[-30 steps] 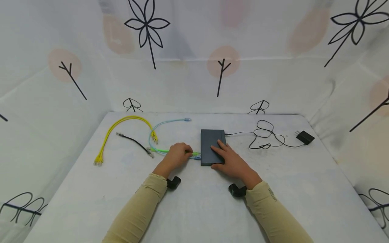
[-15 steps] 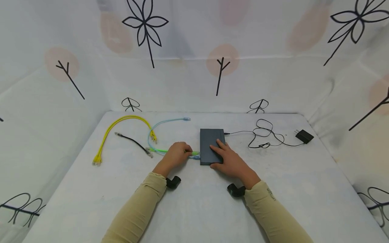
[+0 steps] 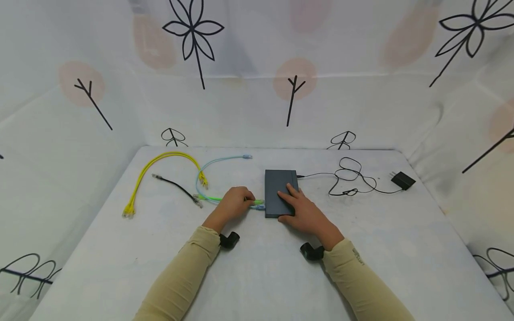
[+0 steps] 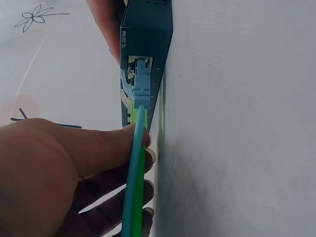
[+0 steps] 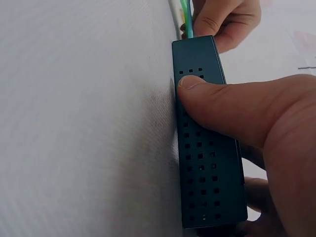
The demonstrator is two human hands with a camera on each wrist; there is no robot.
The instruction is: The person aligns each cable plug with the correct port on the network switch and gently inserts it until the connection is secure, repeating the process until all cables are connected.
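Note:
A dark network switch (image 3: 276, 189) lies flat on the white table. My left hand (image 3: 234, 205) pinches a green Ethernet cable (image 3: 209, 199) just behind its plug, close to the switch's left side. In the left wrist view, a light blue plug (image 4: 142, 86) sits in a port, its blue cable (image 4: 132, 182) running beside the green one. The green plug (image 4: 133, 112) is partly hidden behind it; how deep it sits I cannot tell. My right hand (image 3: 306, 214) holds the switch, fingers spread over its top and thumb against the vented near side.
Yellow cables (image 3: 170, 154) curve at the back left, with a short black cable (image 3: 176, 185) near them. The blue cable's free plug (image 3: 247, 157) lies behind. A thin power cord (image 3: 355, 173) runs from the switch to a black adapter (image 3: 403, 181) at right.

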